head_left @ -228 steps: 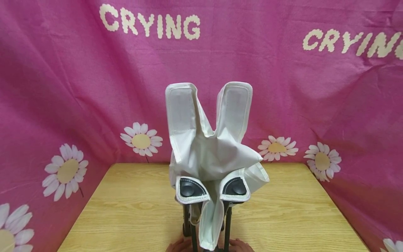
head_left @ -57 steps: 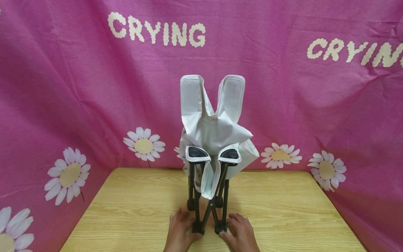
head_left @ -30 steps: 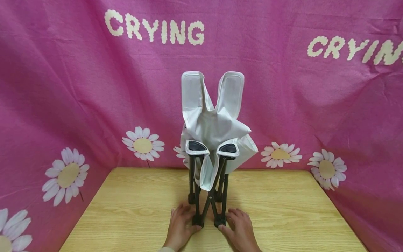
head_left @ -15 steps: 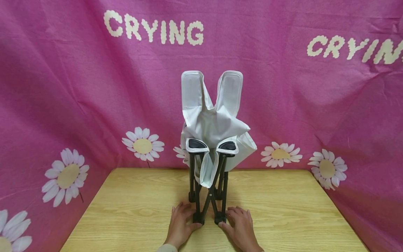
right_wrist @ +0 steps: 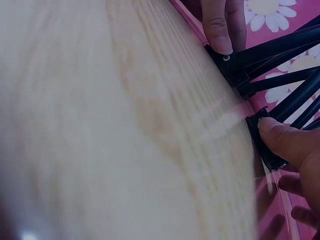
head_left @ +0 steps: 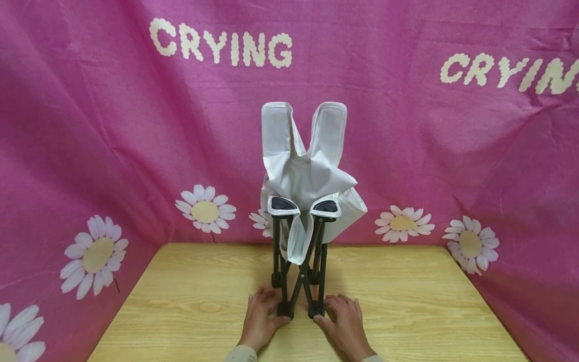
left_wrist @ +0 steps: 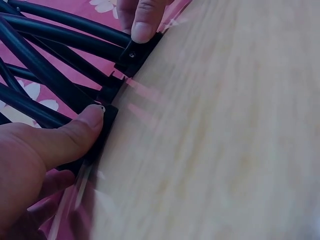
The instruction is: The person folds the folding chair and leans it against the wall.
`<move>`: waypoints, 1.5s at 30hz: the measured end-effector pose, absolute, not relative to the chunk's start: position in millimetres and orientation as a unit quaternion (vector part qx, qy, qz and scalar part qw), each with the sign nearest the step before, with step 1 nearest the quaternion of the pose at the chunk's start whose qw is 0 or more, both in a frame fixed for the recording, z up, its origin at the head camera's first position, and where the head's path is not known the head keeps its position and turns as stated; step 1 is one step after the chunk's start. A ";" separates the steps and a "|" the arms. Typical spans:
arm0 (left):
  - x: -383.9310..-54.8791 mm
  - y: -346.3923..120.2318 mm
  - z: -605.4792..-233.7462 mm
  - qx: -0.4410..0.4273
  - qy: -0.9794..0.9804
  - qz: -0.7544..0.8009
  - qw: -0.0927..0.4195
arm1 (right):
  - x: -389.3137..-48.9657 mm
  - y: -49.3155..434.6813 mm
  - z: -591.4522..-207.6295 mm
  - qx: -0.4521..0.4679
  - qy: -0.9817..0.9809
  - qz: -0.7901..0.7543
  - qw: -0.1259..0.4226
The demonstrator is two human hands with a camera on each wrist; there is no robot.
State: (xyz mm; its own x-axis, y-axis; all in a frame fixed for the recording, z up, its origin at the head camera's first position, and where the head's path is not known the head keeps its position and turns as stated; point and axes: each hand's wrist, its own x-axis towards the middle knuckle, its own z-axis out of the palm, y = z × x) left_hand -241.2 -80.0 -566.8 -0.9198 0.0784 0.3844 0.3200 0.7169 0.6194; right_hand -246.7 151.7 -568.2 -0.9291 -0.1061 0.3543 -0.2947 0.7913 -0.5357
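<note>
In the head view a partly folded stool (head_left: 302,275) stands upright on the table, with black crossed legs and loose white fabric (head_left: 312,176) on top. Two fabric flaps stick up, and black corner pads sit below them. My left hand (head_left: 260,319) holds the near left foot, thumb on its front and fingers alongside. At the near right foot, my right hand (head_left: 346,322) does the same. The left wrist view shows the left thumb (left_wrist: 80,132) pressed on a black foot. In the right wrist view the right thumb (right_wrist: 285,137) lies on the other near foot.
The light wooden table (head_left: 190,301) carries the stool near its middle. A pink cloth (head_left: 389,125) with daisies and lettering hangs behind the table and along both sides.
Since the oldest frame the stool and both hands have moved farther from the camera, bringing legs and hands into full view. Over the last second they shift slightly farther away, grip unchanged.
</note>
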 end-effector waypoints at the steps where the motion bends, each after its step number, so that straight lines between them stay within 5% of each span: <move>1: -241.7 -80.0 -566.9 -0.110 -0.911 -0.360 0.168 | -247.5 151.5 -568.8 0.107 -0.934 0.303 0.157; 45: -273.3 -77.4 -560.7 -0.109 -0.924 -0.327 0.166 | -276.9 150.8 -570.7 0.126 -0.923 0.317 0.177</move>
State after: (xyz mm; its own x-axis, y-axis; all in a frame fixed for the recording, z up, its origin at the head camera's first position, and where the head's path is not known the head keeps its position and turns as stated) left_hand -273.3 -77.4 -560.7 -0.9214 0.0930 0.3774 0.3095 0.7627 0.5678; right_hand -276.9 150.8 -570.7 -0.9053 -0.1207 0.4072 -0.3451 0.7678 -0.5398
